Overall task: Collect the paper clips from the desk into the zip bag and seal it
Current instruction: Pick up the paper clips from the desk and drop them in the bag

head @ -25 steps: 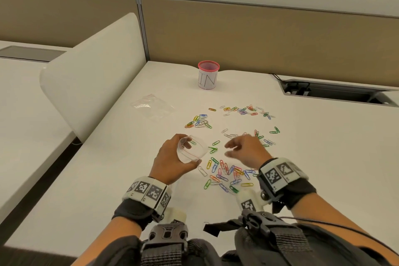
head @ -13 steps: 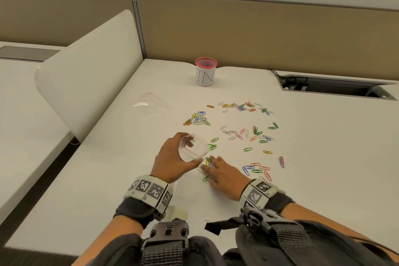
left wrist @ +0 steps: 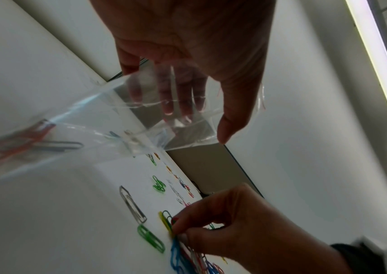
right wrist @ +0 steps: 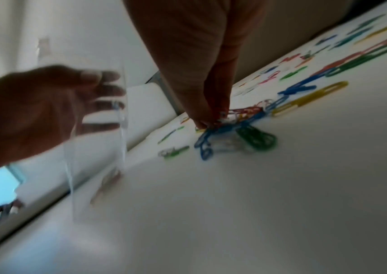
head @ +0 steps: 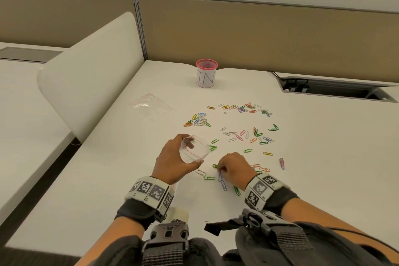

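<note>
The left hand (head: 172,162) is grasping the clear zip bag (head: 193,150) just above the white bench (head: 323,179), fingers and thumb curled round the mouth and holding it open; the left wrist view shows a few paper clips already lying inside the bag. The right hand (head: 234,168) is pressing down on the bench just right of the bag, fingertips (left wrist: 178,225) pinching a bunch of coloured paper clips (right wrist: 239,118). More paper clips (head: 241,123) are lying scattered across the bench beyond both hands. A second clear bag (head: 151,106) is lying flat to the far left. A pink mesh cup (head: 206,73) is standing upright near the back partition.
</note>
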A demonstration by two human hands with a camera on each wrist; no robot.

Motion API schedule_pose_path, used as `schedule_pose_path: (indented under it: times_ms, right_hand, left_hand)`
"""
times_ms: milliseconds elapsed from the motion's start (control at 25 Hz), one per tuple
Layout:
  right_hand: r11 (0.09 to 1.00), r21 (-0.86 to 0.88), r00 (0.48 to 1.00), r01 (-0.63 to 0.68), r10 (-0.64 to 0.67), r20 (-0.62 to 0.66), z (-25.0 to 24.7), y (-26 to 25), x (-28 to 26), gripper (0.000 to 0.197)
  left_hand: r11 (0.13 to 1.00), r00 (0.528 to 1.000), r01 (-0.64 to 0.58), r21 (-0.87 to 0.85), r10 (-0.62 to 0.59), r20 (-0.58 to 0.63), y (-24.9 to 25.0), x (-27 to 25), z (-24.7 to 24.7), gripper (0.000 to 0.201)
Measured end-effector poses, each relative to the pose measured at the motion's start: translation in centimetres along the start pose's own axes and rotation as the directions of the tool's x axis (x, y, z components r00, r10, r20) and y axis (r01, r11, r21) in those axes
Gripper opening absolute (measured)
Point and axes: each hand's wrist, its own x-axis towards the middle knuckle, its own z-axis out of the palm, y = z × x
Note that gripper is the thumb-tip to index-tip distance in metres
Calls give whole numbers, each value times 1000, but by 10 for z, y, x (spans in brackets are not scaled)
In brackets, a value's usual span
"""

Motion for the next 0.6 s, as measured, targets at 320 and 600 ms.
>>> schedule_pose_path:
  times_ms: [320,600]
  right_hand:
    - [453,878,962,-153,272,27,-56,12,-6,14]
    - [396,885,965,-245,12,262,-102,-41,-12,25]
  left_hand:
    - [1000,1000,5,25,-5,14,2,2,3,59]
    - [999,999,2,46,-4,47,8,1,9,64]
